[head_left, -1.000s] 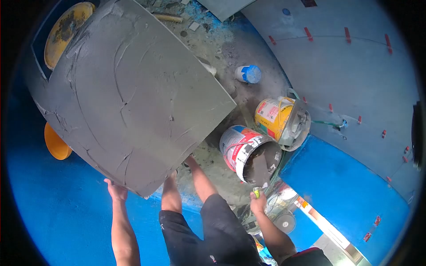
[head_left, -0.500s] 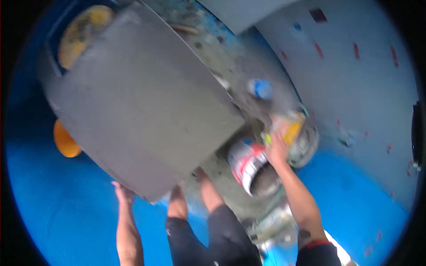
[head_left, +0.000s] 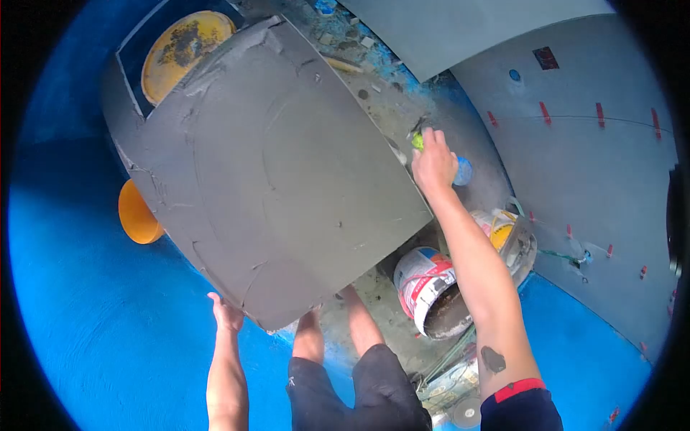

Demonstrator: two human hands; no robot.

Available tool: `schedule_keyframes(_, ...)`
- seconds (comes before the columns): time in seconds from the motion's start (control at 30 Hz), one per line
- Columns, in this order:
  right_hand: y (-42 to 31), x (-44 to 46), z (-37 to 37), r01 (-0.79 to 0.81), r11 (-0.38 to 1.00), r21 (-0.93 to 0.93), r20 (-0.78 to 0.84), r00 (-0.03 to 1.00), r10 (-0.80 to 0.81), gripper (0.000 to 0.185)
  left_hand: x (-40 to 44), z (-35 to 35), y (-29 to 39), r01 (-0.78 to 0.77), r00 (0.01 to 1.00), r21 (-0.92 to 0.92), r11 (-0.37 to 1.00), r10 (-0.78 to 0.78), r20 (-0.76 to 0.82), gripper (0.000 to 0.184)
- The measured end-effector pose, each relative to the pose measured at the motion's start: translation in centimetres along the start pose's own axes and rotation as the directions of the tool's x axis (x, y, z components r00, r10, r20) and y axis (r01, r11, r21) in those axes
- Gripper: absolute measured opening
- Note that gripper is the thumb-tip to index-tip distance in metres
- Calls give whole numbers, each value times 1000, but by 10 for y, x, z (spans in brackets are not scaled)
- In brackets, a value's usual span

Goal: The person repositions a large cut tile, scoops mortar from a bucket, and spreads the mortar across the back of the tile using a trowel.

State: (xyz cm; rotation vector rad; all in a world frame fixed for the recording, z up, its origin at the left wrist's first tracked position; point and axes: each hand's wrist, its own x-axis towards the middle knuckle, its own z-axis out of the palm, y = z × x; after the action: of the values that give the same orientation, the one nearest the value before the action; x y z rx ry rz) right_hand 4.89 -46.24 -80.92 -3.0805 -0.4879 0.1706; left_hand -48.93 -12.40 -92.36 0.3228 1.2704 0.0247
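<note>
A large grey slab (head_left: 287, 179), its face coated with smeared grey paste, fills the middle. My left hand (head_left: 227, 313) grips its lower left edge, with the thumb apart and the other fingers partly behind the slab. Beyond the slab's right edge, my right hand (head_left: 434, 159) is closed round a tool with a yellow-green handle (head_left: 417, 141); the tool's blade is mostly hidden. Below my right forearm is a white and red bucket (head_left: 424, 287) with grey paste inside. A blue-capped container (head_left: 463, 171) is partly behind my right hand.
A yellow bucket (head_left: 502, 233) is partly behind my right arm. An orange bowl-like object (head_left: 138, 214) and a round yellow lid (head_left: 183, 54) are at the left. Rubble lies on the floor at the top. A grey wall (head_left: 575, 165) with red clips curves along the right.
My right hand has moved up from the white and red bucket to beside the slab's right edge, with the tool. My left hand keeps its place on the slab. The whole view has shifted.
</note>
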Motion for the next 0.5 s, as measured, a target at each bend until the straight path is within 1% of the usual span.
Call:
schedule_keyframes(0.03, 3, -4, -7, -43, 997, 68, -13, 999, 44, 38, -1, -1, 0, 13, 1000, -6, 1000, -13, -2, 93)
schedule_keyframes(0.07, 7, -8, -13, -84, 988, 133, -25, 996, 88, 42, -4, 5, 1, 14, 999, -30, 999, -13, 42, 93)
schedule_keyframes(0.1, 18, -22, -18, -85, 990, 115, -26, 996, 89, 42, -7, 11, 3, 29, 998, -37, 999, -27, 49, 93)
schedule_keyframes(0.17, 52, -76, -30, -128, 966, 225, -51, 989, 142, 49, -11, 20, 3, 26, 996, -38, 999, -22, 92, 92)
schedule_keyframes(0.2, 72, -110, -33, -152, 970, 190, -16, 987, 158, 49, 0, 6, 0, -5, 997, -36, 999, 8, 81, 91)
schedule_keyframes(0.23, 91, -153, -36, -232, 940, 251, 35, 972, 231, 49, 12, -13, 1, -22, 998, -18, 1000, 24, 64, 90)
schedule_keyframes(0.27, 106, -202, -50, -325, 896, 302, 85, 946, 314, 50, 14, -18, 4, -16, 999, -39, 999, 17, 28, 87)
schedule_keyframes(0.3, 113, -250, -71, -487, 821, 299, 255, 870, 423, 48, 13, -15, 6, -18, 1000, -58, 998, 18, -5, 85)
schedule_keyframes(0.33, 118, -286, -92, -619, 731, 287, 391, 772, 501, 45, 8, 5, 7, -9, 999, -75, 997, 6, -32, 82)
schedule_keyframes(0.37, 137, -339, -93, -610, 764, 208, 388, 769, 508, 45, -4, 22, 11, -2, 998, -87, 996, -4, -65, 78)
schedule_keyframes(0.4, 146, -381, -100, -648, 761, 22, 466, 681, 565, 45, -3, 25, 13, -13, 994, -61, 998, 6, -105, 74)
schedule_keyframes(0.43, 167, -436, -90, -613, 788, -55, 427, 699, 573, 44, -3, 27, 16, -7, 996, -64, 998, 2, -85, 72)
schedule_keyframes(0.47, 151, -440, -104, -676, 720, -159, 525, 560, 641, 43, 2, 21, 15, 13, 999, -29, 1000, -14, -47, 71)
schedule_keyframes(0.5, 178, -494, -78, -562, 800, -210, 481, 653, 585, 41, 12, 10, 20, -9, 1000, 1, 1000, 9, -7, 71)
